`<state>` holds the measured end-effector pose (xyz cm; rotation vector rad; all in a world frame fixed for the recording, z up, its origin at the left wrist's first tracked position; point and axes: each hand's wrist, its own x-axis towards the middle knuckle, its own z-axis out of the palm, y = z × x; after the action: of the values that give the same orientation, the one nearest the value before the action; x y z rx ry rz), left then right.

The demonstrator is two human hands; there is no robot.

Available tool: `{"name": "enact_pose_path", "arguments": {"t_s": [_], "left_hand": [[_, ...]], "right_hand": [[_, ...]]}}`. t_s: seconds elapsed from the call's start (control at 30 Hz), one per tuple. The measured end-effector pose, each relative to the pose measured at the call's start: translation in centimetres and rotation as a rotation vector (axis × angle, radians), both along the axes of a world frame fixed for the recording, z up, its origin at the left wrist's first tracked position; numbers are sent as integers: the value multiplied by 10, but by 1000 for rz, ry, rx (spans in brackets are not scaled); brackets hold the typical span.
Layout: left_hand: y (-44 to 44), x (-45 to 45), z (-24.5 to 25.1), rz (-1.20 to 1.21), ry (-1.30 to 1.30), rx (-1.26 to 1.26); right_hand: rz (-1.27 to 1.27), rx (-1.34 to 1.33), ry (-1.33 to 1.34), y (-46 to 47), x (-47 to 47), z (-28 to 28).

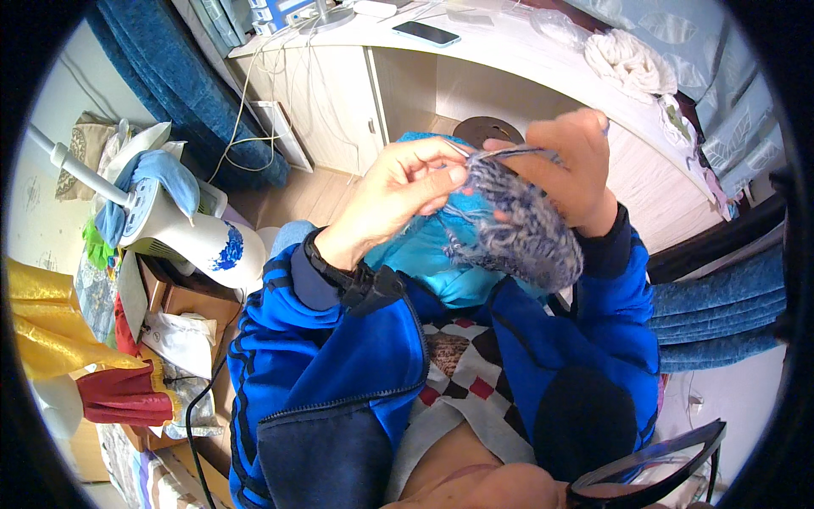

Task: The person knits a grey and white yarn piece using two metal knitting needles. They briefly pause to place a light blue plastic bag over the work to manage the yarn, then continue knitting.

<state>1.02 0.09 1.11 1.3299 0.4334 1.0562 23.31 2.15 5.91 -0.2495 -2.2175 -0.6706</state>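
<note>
A piece of grey and blue knitting [531,223] with small pink spots hangs between my hands above my lap. My left hand [413,184] pinches its upper left edge and what looks like a thin knitting needle between thumb and fingers. Behind the upper right part of the knitting is my right hand [566,165], slightly blurred, with a strand of grey-blue yarn running across its fingers. Loose yarn ends dangle from the knitting's left side. A bright turquoise cloth or bag [458,267] lies on my lap beneath.
Ahead stands a curved white desk [509,51] bearing a phone [426,34] and a bundle of cream yarn [626,63]. White cables [245,140] hang down its left side. At the left are a white lamp or appliance [191,235] and piled cloths. A round dark object [486,130] lies under the desk.
</note>
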Motion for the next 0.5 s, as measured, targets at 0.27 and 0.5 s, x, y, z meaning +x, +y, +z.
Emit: {"name": "enact_pose_path", "arguments": {"t_s": [0.27, 0.5], "left_hand": [[5, -10, 2, -113, -194, -171], [9, -5, -4, 228, -156, 27]], "right_hand": [[83, -280, 190, -6, -6, -21], [-69, -137, 95, -5, -9, -17]]}}
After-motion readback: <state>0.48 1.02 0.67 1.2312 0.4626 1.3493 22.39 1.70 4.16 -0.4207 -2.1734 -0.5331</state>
